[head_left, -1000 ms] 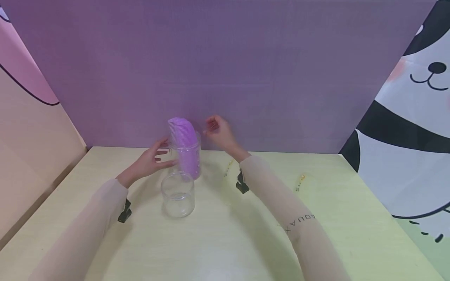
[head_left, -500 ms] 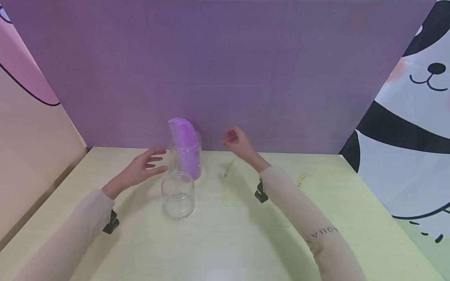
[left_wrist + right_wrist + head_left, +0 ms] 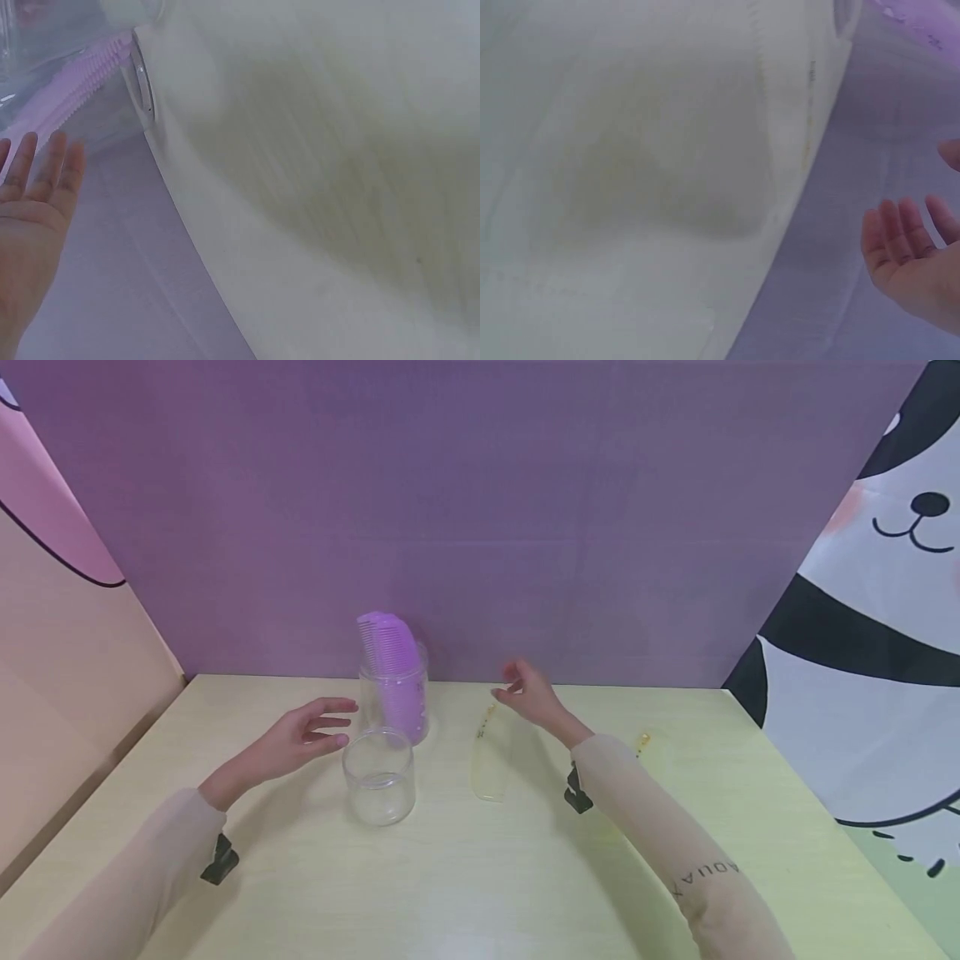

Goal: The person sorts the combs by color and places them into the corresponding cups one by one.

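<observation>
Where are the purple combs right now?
The purple combs are left of centre in the head view, inside the rear clear cup, just behind the front cup and between the left hand and right hand.

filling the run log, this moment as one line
left hand: empty, near jars | right hand: empty, near yellowish comb | purple combs: standing in rear jar

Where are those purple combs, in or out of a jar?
In: the purple combs stand in the rear clear jar, tops poking above its rim.
</observation>
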Demonstrator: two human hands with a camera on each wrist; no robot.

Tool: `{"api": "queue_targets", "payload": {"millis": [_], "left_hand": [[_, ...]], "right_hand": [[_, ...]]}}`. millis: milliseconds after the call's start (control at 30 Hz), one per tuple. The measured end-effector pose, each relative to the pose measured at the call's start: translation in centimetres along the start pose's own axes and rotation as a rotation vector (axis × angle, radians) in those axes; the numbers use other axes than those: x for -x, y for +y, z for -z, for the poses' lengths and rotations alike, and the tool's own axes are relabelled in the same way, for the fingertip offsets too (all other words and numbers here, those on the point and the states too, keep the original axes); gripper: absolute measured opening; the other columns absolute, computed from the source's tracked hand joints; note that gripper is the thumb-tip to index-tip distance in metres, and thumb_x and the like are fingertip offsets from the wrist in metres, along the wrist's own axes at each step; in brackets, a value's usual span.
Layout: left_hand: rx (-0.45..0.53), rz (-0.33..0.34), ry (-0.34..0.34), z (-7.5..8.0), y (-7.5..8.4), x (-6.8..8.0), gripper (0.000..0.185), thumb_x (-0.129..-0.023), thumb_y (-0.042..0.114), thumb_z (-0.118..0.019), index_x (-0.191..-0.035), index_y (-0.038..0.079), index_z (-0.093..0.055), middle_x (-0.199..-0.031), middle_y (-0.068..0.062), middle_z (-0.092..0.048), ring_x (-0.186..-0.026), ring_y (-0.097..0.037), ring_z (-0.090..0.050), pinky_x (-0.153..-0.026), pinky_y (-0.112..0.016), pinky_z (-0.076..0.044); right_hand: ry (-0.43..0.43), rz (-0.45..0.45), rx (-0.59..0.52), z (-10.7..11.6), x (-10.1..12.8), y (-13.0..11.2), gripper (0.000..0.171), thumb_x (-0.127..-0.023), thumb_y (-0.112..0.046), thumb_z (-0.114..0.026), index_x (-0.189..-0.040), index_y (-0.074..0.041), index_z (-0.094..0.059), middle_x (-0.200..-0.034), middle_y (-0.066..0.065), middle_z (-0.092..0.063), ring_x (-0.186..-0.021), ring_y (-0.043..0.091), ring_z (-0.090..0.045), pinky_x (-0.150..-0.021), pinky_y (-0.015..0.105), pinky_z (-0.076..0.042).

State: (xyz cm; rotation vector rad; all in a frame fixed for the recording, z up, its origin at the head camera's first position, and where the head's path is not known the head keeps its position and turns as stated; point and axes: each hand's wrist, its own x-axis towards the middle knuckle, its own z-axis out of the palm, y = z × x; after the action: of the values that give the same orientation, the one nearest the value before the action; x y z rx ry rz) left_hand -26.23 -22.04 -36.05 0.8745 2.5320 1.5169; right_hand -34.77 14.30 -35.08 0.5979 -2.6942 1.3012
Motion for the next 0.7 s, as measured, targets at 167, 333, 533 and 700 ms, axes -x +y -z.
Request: {"api": "queue_targets", "payload": {"millis": [167, 333, 533, 700], "left_hand": [[-0.007, -0.032, -0.042, -0.5, 0.1, 0.6, 0.055, -0.085, 0.011, -0.063, -0.133, 0.001, -0.039, -0.138, -0.021, -0.040, -0.121, -0.043, -0.045, -0.096, -0.049, -0.043], [-0.011, -0.053, -0.076, -1.1, 0.3, 0.9, 0.058, -0.083, 0.004, -0.065, -0.134, 0.000, -0.037, -0.138, -0.022, -0.038, -0.120, -0.045, -0.045, -0.094, -0.055, -0.043], [-0.005, -0.068, -0.108, -1.7, 0.2, 1.2, 0.068, -0.078, 0.006, -0.070, -0.135, -0.001, -0.034, -0.139, -0.023, -0.036, -0.119, -0.049, -0.042, -0.094, -0.055, -0.044], [0.017, -0.059, -0.128, -2.2, -0.3, 1.4, 0.079, -0.074, 0.010, -0.075, -0.138, 0.001, -0.030, -0.140, -0.022, -0.035, -0.120, -0.048, -0.042, -0.095, -0.055, -0.043]], "right_hand": [[-0.045, -0.053, 0.054, -0.5, 0.4, 0.9, 0.038, -0.085, -0.011, -0.062, -0.114, 0.007, -0.044, -0.112, 0.028, -0.051, -0.097, 0.037, -0.056, -0.086, 0.042, -0.049], [-0.105, -0.082, 0.117, -0.8, 0.8, 1.7, 0.041, -0.085, -0.013, -0.062, -0.116, 0.006, -0.043, -0.115, 0.028, -0.050, -0.098, 0.037, -0.056, -0.088, 0.044, -0.048], [-0.128, -0.094, 0.185, -1.1, 0.9, 2.7, 0.045, -0.082, -0.014, -0.064, -0.116, 0.007, -0.044, -0.114, 0.027, -0.050, -0.095, 0.035, -0.056, -0.087, 0.043, -0.047], [-0.152, -0.127, 0.218, -1.4, 0.9, 3.2, 0.047, -0.082, -0.015, -0.065, -0.118, 0.006, -0.043, -0.116, 0.027, -0.048, -0.096, 0.035, -0.054, -0.087, 0.043, -0.046]]}}
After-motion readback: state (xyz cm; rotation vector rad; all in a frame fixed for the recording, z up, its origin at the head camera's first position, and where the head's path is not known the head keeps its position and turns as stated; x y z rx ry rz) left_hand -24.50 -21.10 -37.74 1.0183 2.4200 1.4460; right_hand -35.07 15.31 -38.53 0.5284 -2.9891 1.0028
